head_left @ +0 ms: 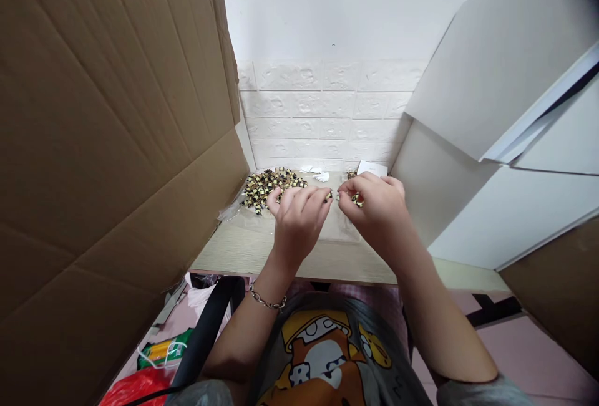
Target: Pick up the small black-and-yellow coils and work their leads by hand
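My left hand is closed over the table, thumb and fingers pinching a small yellow-and-black part, which looks like a tiny wound electrical component. Just to its right, my right hand is also closed in a pinch, its fingertips facing the left ones across a narrow gap. Whatever sits in that right pinch is too small to make out. Behind my left hand lies a heap of similar yellow-and-black parts. A smaller group of these parts shows beneath my right hand, which partly hides it.
A cardboard wall rises on the left, and white panels stand on the right. White brick-patterned wall closes the back. White scraps and a white card lie at the rear of the pale tabletop.
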`<control>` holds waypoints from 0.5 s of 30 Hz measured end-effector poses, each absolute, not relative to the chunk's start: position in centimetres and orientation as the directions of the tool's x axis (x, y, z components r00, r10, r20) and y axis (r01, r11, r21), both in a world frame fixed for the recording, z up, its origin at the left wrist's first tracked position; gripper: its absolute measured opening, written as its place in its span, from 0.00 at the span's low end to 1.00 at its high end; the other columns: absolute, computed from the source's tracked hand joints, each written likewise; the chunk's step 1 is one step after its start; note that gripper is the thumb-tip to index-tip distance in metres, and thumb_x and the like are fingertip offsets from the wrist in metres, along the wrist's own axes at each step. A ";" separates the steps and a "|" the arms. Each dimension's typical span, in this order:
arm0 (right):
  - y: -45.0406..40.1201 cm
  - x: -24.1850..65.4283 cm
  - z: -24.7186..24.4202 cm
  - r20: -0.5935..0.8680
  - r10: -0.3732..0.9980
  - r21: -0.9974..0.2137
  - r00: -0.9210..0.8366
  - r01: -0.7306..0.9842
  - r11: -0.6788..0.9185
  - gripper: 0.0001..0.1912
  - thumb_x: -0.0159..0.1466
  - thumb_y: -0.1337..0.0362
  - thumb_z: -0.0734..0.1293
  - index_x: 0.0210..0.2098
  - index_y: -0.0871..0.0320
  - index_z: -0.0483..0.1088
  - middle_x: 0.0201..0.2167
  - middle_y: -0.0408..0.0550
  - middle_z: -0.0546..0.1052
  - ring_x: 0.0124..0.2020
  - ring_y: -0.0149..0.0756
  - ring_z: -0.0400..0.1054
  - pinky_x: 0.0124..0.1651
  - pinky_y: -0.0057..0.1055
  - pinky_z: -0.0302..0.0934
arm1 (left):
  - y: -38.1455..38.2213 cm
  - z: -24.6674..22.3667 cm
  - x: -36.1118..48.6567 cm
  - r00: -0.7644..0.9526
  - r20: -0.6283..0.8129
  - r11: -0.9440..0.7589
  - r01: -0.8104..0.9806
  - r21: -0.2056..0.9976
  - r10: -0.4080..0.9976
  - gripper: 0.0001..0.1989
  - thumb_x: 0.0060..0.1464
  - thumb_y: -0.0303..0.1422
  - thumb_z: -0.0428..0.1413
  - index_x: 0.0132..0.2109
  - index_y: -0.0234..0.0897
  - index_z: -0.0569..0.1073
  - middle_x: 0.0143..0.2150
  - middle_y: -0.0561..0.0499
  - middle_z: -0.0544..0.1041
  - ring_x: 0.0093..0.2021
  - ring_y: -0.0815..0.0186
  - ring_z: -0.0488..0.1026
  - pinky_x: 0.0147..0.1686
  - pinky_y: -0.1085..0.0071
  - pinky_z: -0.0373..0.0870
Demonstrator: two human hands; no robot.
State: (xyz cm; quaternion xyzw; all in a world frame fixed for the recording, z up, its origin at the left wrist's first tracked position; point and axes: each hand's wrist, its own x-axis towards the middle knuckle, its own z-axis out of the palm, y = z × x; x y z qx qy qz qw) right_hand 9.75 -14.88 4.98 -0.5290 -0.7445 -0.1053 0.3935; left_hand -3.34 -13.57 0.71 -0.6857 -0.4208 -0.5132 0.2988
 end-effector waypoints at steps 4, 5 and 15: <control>-15.0 9.7 4.9 0.677 0.730 -0.349 -0.092 0.833 0.429 0.06 0.54 0.65 0.58 0.23 0.56 0.65 0.23 0.40 0.69 0.26 0.28 0.61 0.35 0.29 0.49 | -13.9 0.8 -3.4 0.135 0.955 -0.467 0.884 0.005 0.265 0.07 0.49 0.34 0.53 0.38 0.43 0.69 0.34 0.56 0.75 0.37 0.67 0.67 0.49 0.61 0.43; -15.0 9.7 4.9 0.675 0.732 -0.360 -0.089 0.826 0.433 0.06 0.54 0.66 0.59 0.23 0.56 0.65 0.22 0.40 0.68 0.25 0.28 0.60 0.33 0.28 0.49 | -14.0 0.8 -3.3 0.134 0.955 -0.469 0.883 0.006 0.265 0.08 0.49 0.34 0.53 0.39 0.43 0.69 0.34 0.56 0.75 0.37 0.67 0.67 0.49 0.61 0.43; -15.6 8.5 4.6 0.802 0.591 -0.254 -0.082 0.849 0.463 0.06 0.55 0.68 0.58 0.22 0.57 0.63 0.22 0.39 0.68 0.27 0.27 0.61 0.40 0.31 0.50 | -14.5 1.8 -3.1 0.128 0.948 -0.476 0.879 0.027 0.290 0.07 0.50 0.33 0.52 0.39 0.43 0.69 0.33 0.54 0.75 0.36 0.65 0.67 0.48 0.60 0.45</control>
